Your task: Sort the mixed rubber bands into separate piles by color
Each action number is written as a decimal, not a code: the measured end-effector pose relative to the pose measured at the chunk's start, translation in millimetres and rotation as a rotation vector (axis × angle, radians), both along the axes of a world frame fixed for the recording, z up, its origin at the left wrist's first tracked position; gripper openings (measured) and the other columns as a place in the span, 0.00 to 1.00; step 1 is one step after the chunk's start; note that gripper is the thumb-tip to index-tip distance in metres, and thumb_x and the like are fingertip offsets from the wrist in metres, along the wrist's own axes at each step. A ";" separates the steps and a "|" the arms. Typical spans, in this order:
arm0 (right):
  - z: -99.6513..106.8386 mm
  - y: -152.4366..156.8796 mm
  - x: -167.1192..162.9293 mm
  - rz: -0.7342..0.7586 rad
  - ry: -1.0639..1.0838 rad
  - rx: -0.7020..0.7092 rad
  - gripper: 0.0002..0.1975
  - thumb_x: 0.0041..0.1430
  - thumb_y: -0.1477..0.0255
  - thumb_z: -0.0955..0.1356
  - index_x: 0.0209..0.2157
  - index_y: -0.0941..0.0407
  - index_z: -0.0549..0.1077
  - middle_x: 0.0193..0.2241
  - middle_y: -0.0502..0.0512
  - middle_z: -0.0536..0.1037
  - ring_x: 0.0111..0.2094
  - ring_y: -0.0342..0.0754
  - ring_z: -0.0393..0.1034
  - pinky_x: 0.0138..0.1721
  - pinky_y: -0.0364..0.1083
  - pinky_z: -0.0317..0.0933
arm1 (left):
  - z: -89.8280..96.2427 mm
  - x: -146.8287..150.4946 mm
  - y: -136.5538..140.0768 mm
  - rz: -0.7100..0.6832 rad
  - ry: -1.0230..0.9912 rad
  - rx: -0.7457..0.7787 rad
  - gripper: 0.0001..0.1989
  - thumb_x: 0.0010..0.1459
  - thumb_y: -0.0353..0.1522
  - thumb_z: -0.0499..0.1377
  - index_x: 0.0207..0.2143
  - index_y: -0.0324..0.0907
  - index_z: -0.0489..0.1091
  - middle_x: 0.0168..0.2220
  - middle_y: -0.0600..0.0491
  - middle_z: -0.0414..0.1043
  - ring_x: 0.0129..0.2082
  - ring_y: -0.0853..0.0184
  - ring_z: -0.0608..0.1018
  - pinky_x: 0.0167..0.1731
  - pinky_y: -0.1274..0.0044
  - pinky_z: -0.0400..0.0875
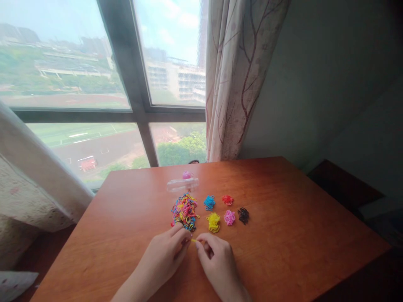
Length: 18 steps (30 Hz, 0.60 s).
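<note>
A thin yellow rubber band spans the small gap between my hands near the front of the table. My left hand is closed, its fingertips pinching the band's left end. At the right end, the thumb and forefinger of my right hand are pinched together on it. Just beyond my left fingers lies a mixed heap of coloured rubber bands. To its right are sorted piles: blue, red, yellow, pink and black.
Behind the heap lies a clear plastic container or bag, with a pink-purple object at its far side. The wooden table ends at a window with curtains. A dark wall stands at the right.
</note>
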State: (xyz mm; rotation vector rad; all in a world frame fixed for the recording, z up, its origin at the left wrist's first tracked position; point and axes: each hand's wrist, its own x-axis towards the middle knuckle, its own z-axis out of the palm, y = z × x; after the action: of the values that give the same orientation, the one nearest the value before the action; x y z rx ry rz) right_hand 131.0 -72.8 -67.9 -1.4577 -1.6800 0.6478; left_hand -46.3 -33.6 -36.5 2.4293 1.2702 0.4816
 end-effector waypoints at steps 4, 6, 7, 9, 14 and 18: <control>-1.8 5.0 14.5 -0.089 -0.021 0.038 0.10 0.65 0.68 0.64 0.34 0.53 0.75 0.21 0.47 0.72 0.22 0.42 0.66 0.26 0.39 0.54 | -1.0 -5.6 2.2 -0.003 -0.055 -0.023 0.11 0.64 0.29 0.47 0.38 0.46 0.69 0.37 0.54 0.75 0.33 0.69 0.78 0.33 0.82 0.69; -1.4 9.7 24.3 -0.128 -0.056 0.065 0.10 0.65 0.68 0.64 0.35 0.53 0.76 0.21 0.47 0.72 0.21 0.43 0.66 0.26 0.40 0.55 | -0.9 -8.4 4.0 0.000 -0.071 -0.030 0.12 0.63 0.27 0.48 0.38 0.47 0.69 0.38 0.54 0.75 0.35 0.69 0.78 0.35 0.82 0.69; -1.1 12.3 29.2 -0.139 -0.083 0.078 0.10 0.65 0.68 0.64 0.35 0.54 0.76 0.21 0.47 0.72 0.22 0.43 0.67 0.27 0.40 0.55 | -0.7 -9.7 4.9 0.004 -0.071 -0.031 0.12 0.62 0.26 0.48 0.38 0.47 0.69 0.38 0.55 0.75 0.35 0.69 0.78 0.35 0.82 0.69; -0.6 17.2 38.4 -0.151 -0.145 0.099 0.10 0.65 0.68 0.63 0.36 0.54 0.76 0.22 0.48 0.73 0.22 0.44 0.68 0.27 0.40 0.55 | -0.1 -12.2 6.7 0.017 -0.065 -0.028 0.12 0.61 0.25 0.48 0.38 0.47 0.69 0.39 0.55 0.75 0.36 0.69 0.78 0.35 0.82 0.68; -4.5 22.4 52.1 -0.175 -0.273 0.131 0.11 0.65 0.70 0.62 0.38 0.54 0.77 0.23 0.50 0.75 0.23 0.45 0.70 0.28 0.42 0.57 | 2.1 -20.9 10.0 0.072 -0.028 -0.013 0.09 0.64 0.30 0.49 0.37 0.46 0.69 0.33 0.56 0.73 0.31 0.70 0.76 0.32 0.81 0.66; -8.5 20.6 53.3 -0.185 -0.304 0.138 0.12 0.66 0.70 0.61 0.39 0.55 0.77 0.24 0.51 0.77 0.23 0.45 0.71 0.28 0.42 0.57 | 4.3 -29.2 12.1 0.124 -0.008 -0.031 0.09 0.64 0.31 0.50 0.37 0.46 0.70 0.32 0.56 0.72 0.29 0.70 0.75 0.31 0.81 0.65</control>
State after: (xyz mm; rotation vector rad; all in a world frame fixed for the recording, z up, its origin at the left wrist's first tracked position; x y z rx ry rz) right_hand 184.3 -52.2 -76.4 -1.6475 -1.7494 0.2120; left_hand -75.5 -21.5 -32.3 2.3301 1.4201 0.5007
